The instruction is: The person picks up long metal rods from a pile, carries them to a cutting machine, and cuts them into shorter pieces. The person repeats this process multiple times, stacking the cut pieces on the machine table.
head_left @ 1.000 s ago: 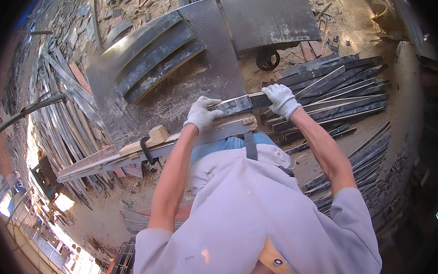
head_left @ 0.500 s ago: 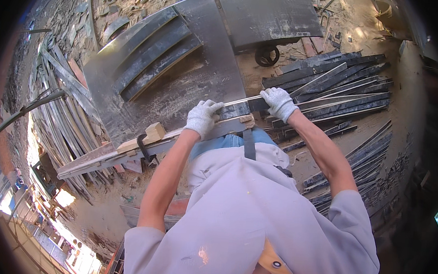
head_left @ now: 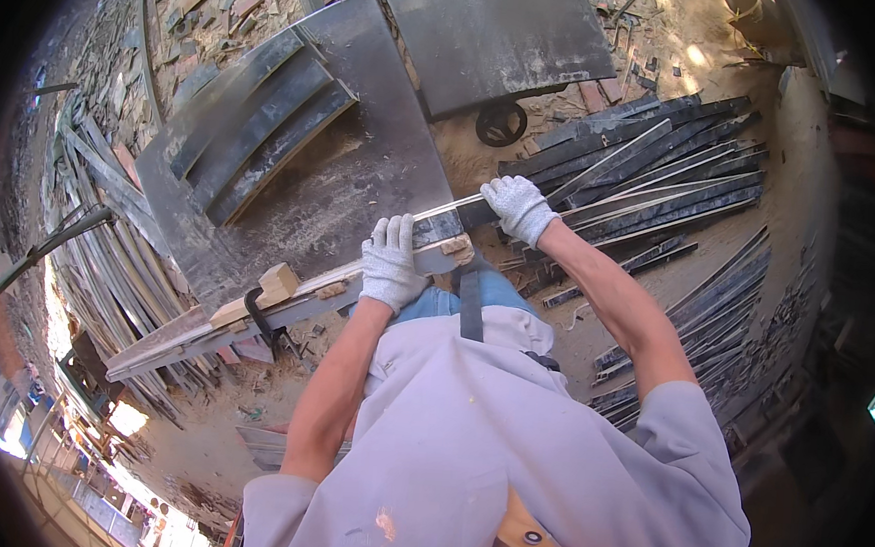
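Note:
Both my hands wear white knit gloves and grip one dark wooden plank [head_left: 438, 226] that lies across the near edge of a grey metal machine table [head_left: 364, 169]. My left hand [head_left: 391, 263] is closed over the plank's near end. My right hand [head_left: 518, 207] clasps it a little further right, where the plank runs off the table. A small wood block [head_left: 278, 284] sits on the long rail [head_left: 204, 329] along the table's edge, left of my left hand.
Stacks of dark planks [head_left: 663, 187] lie on the sandy floor to the right. A wheeled metal cart [head_left: 492, 36] stands beyond the table. More slats and boards [head_left: 109, 243] lean at the left. Curved dark boards [head_left: 256, 132] rest on the table top.
Both hands have slid a little along the plank, and the view has shifted slightly. The grip on the plank is unchanged.

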The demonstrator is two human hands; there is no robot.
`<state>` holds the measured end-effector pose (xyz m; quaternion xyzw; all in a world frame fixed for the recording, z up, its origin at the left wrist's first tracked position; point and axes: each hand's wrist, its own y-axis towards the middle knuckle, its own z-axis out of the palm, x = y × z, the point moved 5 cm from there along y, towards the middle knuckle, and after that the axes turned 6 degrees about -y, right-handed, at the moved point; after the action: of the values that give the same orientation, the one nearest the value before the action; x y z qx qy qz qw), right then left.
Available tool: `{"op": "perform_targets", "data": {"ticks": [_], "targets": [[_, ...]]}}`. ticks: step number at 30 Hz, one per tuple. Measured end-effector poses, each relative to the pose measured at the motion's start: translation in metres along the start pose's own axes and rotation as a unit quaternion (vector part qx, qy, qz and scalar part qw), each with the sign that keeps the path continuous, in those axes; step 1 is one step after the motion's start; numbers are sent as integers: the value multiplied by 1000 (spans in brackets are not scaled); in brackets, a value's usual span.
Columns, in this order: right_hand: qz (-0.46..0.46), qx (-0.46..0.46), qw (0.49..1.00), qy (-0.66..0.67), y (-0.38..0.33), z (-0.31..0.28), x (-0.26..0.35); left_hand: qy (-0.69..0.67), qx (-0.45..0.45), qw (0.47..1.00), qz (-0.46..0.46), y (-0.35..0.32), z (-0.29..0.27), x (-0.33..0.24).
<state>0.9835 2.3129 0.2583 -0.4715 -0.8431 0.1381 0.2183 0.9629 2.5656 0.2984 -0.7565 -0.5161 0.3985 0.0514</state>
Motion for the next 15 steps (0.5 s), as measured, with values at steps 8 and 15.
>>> {"op": "perform_targets", "data": {"ticks": [8, 15], "targets": [[76, -76, 993, 46, -54, -30, -37, 5, -14, 1000, 23, 1, -11, -8], [42, -187, 981, 12, -66, -11, -33, 26, -62, 997, 47, -3, -10, -12]]}}
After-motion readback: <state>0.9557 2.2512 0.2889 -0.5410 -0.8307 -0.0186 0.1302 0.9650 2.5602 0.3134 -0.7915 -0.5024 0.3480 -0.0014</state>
